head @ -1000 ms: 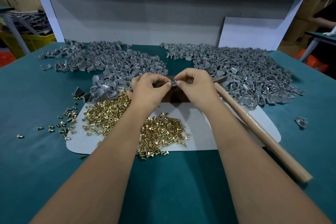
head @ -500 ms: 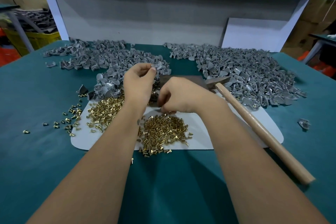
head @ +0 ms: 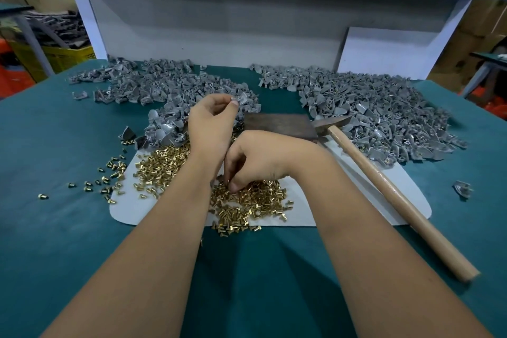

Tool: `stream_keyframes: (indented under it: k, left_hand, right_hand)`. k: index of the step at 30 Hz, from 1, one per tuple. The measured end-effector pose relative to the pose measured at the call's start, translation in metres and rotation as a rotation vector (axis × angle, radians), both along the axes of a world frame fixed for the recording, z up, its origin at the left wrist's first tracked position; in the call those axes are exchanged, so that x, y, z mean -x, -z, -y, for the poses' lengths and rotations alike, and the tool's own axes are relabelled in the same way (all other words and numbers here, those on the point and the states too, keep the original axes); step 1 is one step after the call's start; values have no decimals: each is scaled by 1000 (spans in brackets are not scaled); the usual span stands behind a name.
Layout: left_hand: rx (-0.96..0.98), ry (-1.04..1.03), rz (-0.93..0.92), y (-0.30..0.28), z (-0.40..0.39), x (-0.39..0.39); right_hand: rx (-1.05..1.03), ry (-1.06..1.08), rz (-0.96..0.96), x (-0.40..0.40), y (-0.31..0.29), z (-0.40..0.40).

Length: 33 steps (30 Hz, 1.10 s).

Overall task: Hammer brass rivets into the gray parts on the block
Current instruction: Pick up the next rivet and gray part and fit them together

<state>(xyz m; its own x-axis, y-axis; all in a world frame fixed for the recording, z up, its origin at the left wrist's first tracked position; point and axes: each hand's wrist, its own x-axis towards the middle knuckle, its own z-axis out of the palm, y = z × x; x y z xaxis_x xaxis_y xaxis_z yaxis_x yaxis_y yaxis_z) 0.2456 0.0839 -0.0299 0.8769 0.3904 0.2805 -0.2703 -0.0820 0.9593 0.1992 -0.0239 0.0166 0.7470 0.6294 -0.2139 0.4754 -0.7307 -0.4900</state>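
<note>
Right hand (head: 263,156) pinching among brass rivets (head: 247,197); left hand (head: 211,123) fingers curled (hold unclear) near gray parts (head: 164,132).

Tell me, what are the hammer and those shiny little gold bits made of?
The hammer has a pale, smooth handle with faint grain, so likely wood; its dark, dull head looks like steel. The gold bits, the rivets, glint bright yellow, probably polished brass, though plating would look the same.
</note>
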Motion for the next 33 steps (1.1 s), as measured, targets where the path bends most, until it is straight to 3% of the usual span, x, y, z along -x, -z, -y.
stream_keyframes:
  k: [3, 6, 8, 11, 16, 25, 33]
  left_hand:
    - [-2, 7, -9, -1, 0, 2]
    - [13, 40, -27, -4, 1, 5]
    - [-58, 103, -31, -3, 3, 8]
    - [-241, 206, -67, 1, 9, 10]
    - [-492, 233, -45, 4, 14, 7]
    - [-502, 238, -41, 5, 12, 5]
    - [-515, 232, 18, 4, 12, 7]
  right_hand:
    - [-129, 13, -70, -2, -1, 10]
    - [-427, 160, -31, -8, -2, 24]
    - [-636, 329, 129, -16, 2, 35]
    - [-770, 567, 352, -28, 13, 50]
    - [-750, 741, 381, -38, 25, 57]
    - [-735, 664, 386, -37, 24, 53]
    - [-521, 643, 464, -39, 23, 48]
